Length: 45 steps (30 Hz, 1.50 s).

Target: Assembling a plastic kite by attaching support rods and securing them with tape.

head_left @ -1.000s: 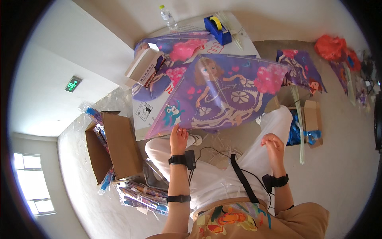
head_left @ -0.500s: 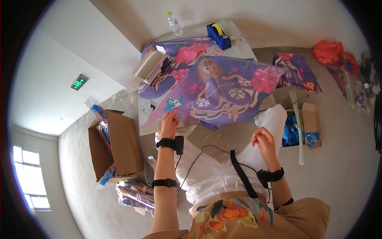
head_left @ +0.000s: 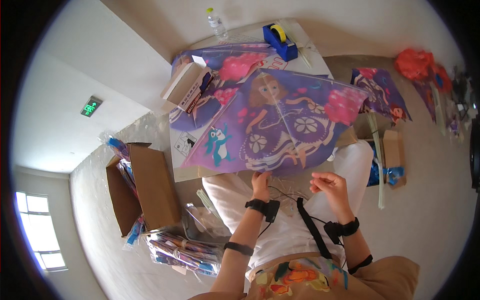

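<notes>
A purple kite [head_left: 235, 135], printed with a princess figure, a blue animal and pink hearts, lies spread over the front of the table and hangs toward my lap. A pale spine runs down its middle. My left hand [head_left: 260, 187] is closed at the kite's lower edge, its fingertips pinching the edge there. To the right, my right hand [head_left: 332, 190] hovers above my thigh, just below the kite and apart from it. Its fingers are curled together; whatever they hold, if anything, is too small to make out.
On the table [head_left: 186, 167] are an open carton [head_left: 187, 87], a blue tape dispenser [head_left: 281, 44] and a water bottle [head_left: 216, 24]. A cardboard box [head_left: 155, 187] and bundled packets [head_left: 185, 252] stand left. Thin pale rods [head_left: 378, 170] lean by another box [head_left: 394, 150] at right.
My left hand has moved right, from the kite's left corner to the middle of its lower edge. The kite now lies flatter and faces me more. My right hand has shifted slightly down.
</notes>
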Motion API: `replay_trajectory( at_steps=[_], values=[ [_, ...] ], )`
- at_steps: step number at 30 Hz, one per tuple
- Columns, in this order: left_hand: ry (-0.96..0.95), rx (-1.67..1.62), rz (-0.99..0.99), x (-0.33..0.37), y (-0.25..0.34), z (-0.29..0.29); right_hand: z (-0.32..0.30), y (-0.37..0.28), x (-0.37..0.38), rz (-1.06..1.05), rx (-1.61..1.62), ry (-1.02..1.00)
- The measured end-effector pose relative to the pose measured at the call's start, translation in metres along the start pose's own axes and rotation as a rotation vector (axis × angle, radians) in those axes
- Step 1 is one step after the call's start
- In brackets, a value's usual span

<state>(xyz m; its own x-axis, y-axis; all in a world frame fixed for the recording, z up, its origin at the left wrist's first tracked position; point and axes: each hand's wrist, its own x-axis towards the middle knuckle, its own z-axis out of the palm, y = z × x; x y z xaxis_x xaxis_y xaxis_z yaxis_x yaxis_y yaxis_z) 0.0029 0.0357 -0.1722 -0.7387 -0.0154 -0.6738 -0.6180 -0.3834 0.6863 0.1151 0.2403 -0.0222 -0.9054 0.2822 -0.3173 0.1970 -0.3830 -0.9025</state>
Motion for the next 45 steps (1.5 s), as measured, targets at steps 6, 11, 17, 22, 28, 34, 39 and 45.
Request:
replay_trajectory(
  at_steps=[6,11,17,22,28,34,39,45],
  values=[
    [-0.098,0.23,-0.004,0.012,-0.003,-0.002,0.028,0.005,0.027,0.086,-0.184,-0.039],
    [-0.241,0.349,0.032,-0.02,0.015,0.009,0.001,0.036,0.092,-0.002,-0.232,0.115],
    [-0.312,0.286,-0.015,-0.025,0.035,-0.016,0.01,0.008,0.089,-0.015,-0.417,-0.148],
    [-0.282,0.419,-0.015,-0.013,0.043,-0.022,-0.016,0.046,0.043,-0.27,-1.142,-0.633],
    [-0.341,0.441,-0.024,-0.013,0.037,-0.023,-0.026,0.055,0.046,-0.024,-1.359,-0.37],
    [-0.329,0.397,-0.041,-0.016,0.034,-0.017,-0.046,0.088,0.065,-0.292,-1.468,-0.366],
    [-0.287,0.332,0.011,-0.02,0.042,-0.016,-0.028,0.087,0.087,0.624,0.155,0.151],
    [-0.29,0.267,0.085,-0.056,0.067,-0.016,-0.038,0.077,0.118,0.249,-0.361,0.373]
  ],
)
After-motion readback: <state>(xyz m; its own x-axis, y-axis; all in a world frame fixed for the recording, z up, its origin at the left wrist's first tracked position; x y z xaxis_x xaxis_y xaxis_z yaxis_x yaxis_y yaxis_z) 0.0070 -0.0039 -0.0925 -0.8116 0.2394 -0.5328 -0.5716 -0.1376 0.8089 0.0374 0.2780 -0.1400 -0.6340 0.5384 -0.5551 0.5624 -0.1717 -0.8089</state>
